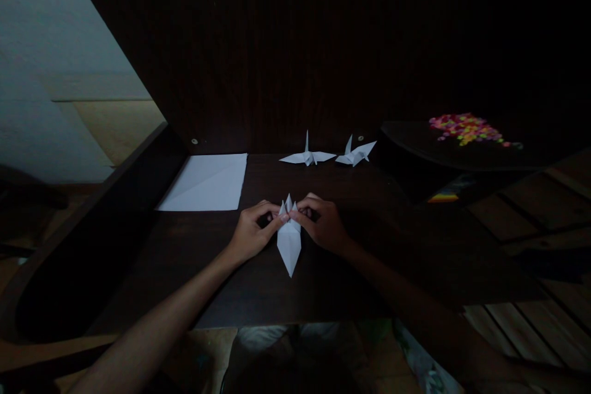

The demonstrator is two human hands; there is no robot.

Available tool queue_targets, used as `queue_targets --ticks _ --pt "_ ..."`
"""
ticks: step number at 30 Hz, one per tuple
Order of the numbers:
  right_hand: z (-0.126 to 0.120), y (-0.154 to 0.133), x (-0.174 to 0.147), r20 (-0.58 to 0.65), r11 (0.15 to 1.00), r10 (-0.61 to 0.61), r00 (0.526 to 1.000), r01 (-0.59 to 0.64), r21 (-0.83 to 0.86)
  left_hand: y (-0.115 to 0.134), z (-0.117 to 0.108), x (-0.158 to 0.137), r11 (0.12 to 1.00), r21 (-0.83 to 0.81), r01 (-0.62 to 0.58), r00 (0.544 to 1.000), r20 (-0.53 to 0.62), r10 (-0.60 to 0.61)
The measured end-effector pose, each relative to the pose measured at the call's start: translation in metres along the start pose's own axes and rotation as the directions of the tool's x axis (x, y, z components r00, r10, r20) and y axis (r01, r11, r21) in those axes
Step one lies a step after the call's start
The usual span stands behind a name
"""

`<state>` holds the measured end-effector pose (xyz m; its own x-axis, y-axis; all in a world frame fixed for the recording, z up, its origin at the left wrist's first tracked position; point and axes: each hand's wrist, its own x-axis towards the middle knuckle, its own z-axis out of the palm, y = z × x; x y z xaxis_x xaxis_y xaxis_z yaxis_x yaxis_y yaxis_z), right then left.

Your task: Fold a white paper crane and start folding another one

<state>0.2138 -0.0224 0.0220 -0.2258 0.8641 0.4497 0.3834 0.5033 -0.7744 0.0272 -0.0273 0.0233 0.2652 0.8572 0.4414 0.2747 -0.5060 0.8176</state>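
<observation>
Your left hand [252,231] pinches the far, split end of the folded white paper [289,245], which sits between both hands at the dark desk [175,258], long axis running toward you, single tip nearest, and your right hand [325,225] pinches it opposite, about equally near.

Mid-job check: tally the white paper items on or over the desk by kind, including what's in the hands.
Cranes: 2
Folded piece, between left hand and right hand: 1
Flat paper: 1 (single sheet or stack, can't tell; counted as one)
Total: 4
</observation>
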Motion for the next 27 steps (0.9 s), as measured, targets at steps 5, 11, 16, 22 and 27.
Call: queue_targets --ticks 5,11,16,22,27 --pt "-0.0001 -0.0015 0.0003 0.012 1.0 0.008 1.0 -0.008 -0.007 -0.0015 0.0 0.0001 0.999 -0.022 0.025 0.998 -0.052 -0.026" --pt "0.0007 -0.0011 0.0002 0.002 1.0 0.009 1.0 -0.009 0.007 -0.0013 -0.0007 0.0001 0.999 -0.036 0.022 0.998 -0.06 -0.024" --pt "0.0015 -0.0006 -0.0006 0.029 0.999 0.033 0.999 -0.033 0.021 -0.0023 -0.0009 0.0002 0.998 -0.054 0.026 0.999 -0.046 -0.029" --pt "0.0049 -0.0042 -0.002 0.022 0.996 0.052 0.998 -0.054 0.073 -0.0045 -0.001 -0.0008 0.995 -0.095 0.03 0.999 -0.033 -0.034" --pt "0.0041 -0.0054 -0.003 0.044 0.994 0.019 0.999 -0.024 0.106 -0.0022 0.0006 -0.0038 0.988 -0.121 0.091 0.996 0.002 -0.092"
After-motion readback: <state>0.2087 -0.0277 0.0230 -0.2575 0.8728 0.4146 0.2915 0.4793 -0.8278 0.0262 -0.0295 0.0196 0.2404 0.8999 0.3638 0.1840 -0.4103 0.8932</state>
